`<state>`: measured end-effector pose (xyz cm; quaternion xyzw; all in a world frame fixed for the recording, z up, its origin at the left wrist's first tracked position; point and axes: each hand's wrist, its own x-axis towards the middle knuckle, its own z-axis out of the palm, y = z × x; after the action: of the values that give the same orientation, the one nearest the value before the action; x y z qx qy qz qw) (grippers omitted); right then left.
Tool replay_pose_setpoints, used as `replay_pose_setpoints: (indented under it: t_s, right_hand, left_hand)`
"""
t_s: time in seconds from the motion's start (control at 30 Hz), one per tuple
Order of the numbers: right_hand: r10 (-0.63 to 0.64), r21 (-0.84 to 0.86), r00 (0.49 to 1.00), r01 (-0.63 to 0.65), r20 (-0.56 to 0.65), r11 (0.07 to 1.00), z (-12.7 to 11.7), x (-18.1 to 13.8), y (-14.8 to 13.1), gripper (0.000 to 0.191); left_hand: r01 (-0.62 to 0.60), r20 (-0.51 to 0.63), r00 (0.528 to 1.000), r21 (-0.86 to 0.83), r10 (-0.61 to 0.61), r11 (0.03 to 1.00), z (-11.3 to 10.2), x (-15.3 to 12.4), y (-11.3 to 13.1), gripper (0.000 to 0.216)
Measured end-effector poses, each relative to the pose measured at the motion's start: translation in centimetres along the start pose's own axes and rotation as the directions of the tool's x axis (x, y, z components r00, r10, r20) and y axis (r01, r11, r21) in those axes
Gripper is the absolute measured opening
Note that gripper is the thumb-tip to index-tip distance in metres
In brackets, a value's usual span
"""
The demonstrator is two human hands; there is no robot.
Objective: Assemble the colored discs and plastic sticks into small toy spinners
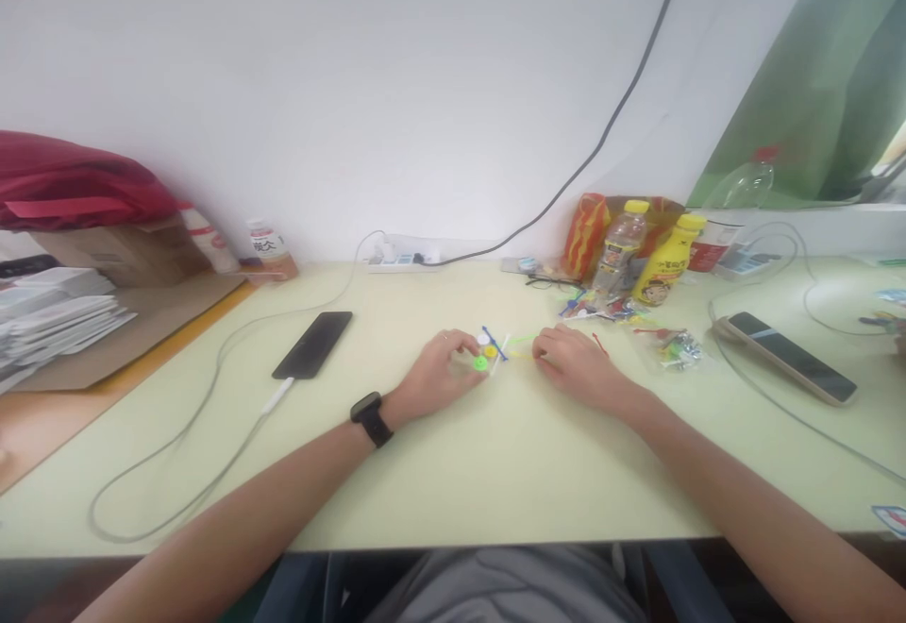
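Observation:
Small coloured plastic pieces lie on the table between my two hands. Beside the fingertips of my left hand (443,376) are a green round piece (480,363), a yellow round piece (490,352) and a white round piece (483,340). Its thumb and index finger are curved with a gap between them. A blue stick (494,344) and a white stick (502,356) lie just right of these. My right hand (577,363) has its fingers curled down at the ends of thin green and yellow sticks (522,340); its fingertips are partly hidden. A red stick (600,345) lies beyond its knuckles.
A charging phone (312,345) lies left, another phone (791,357) right. Behind my right hand stand a clear bottle (621,245) and a yellow bottle (667,262). A bag of small parts (676,349) is nearby. A power strip (403,260) sits against the wall.

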<state>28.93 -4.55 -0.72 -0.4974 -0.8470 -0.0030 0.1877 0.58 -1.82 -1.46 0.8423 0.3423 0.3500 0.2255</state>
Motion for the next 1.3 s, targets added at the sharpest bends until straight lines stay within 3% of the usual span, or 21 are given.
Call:
replay_pose_setpoints:
  t_s: [0.17, 0.33, 0.4, 0.5, 0.73, 1.0, 1.17, 1.3]
  right_hand:
    - [0.098, 0.115, 0.995, -0.096, -0.010, 0.989, -0.8, -0.1, -0.8, 0.013]
    - [0.067, 0.243, 0.997, -0.056, -0.037, 0.969, -0.3, -0.1, -1.2, 0.019]
    - [0.032, 0.261, 0.998, -0.014, -0.062, 0.965, 0.1, -0.1, -1.3, 0.029]
    - [-0.050, 0.263, 0.993, 0.077, -0.109, 0.962, 0.5, 0.0, -1.2, 0.029]
    - [-0.128, 0.242, 0.964, 0.185, -0.235, 0.952, 1.0, 0.2, -0.5, 0.025]
    - [-0.087, 0.397, 0.984, 0.142, -0.153, 0.907, 0.5, 0.1, -2.0, 0.019]
    - [-0.085, 0.411, 0.986, 0.138, -0.145, 0.901, 0.3, 0.0, -2.4, 0.018]
    - [-0.086, 0.393, 0.986, 0.135, -0.140, 0.910, 0.2, -0.1, -2.3, 0.018]
  left_hand:
    - [-0.044, 0.124, 0.991, -0.028, 0.047, 0.999, -0.2, -0.4, 1.0, 0.020]
    - [-0.110, 0.040, 0.994, 0.123, 0.106, 0.986, -0.4, -0.1, 0.6, 0.023]
    - [-0.082, -0.020, 0.996, 0.202, 0.088, 0.976, -0.4, 0.0, 0.1, 0.026]
    - [-0.034, -0.079, 0.995, 0.252, 0.056, 0.967, -0.3, 0.2, -0.8, 0.029]
    - [-0.018, -0.061, 0.998, 0.235, 0.033, 0.972, 0.1, 0.1, -2.0, 0.036]
    - [0.018, -0.074, 0.997, 0.129, -0.009, 0.992, 0.2, 0.4, -1.9, 0.036]
    - [0.048, -0.053, 0.998, 0.097, -0.043, 0.994, 0.2, 0.4, -1.9, 0.039]
    - [0.030, -0.057, 0.998, 0.098, -0.024, 0.995, 0.1, 0.3, -1.6, 0.030]
